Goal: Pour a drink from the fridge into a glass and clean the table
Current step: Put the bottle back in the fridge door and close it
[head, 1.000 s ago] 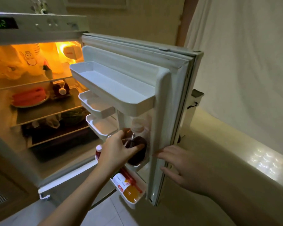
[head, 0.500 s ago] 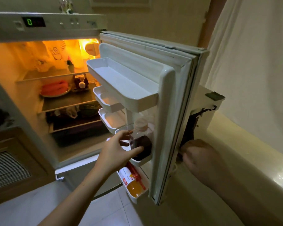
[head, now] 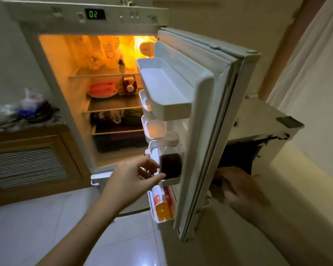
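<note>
The fridge door stands open to the right. A clear bottle with a pale cap, about half full of dark drink, stands upright in a lower door shelf. My left hand is just left of that bottle with its fingers apart; the thumb reaches the shelf rim under the bottle and the fingers are off the bottle. My right hand is at the outer side of the door, level with the bottle, its fingertips hidden behind the door edge.
An orange drink bottle lies in the lowest door shelf. Inside the lit fridge, a plate of red food sits on the middle shelf. A counter with bags is on the left, a curtain on the right.
My left hand has let go of the dark bottle and drawn back a little to the left. My right hand went from the door's edge to behind the door. The view swung right.
</note>
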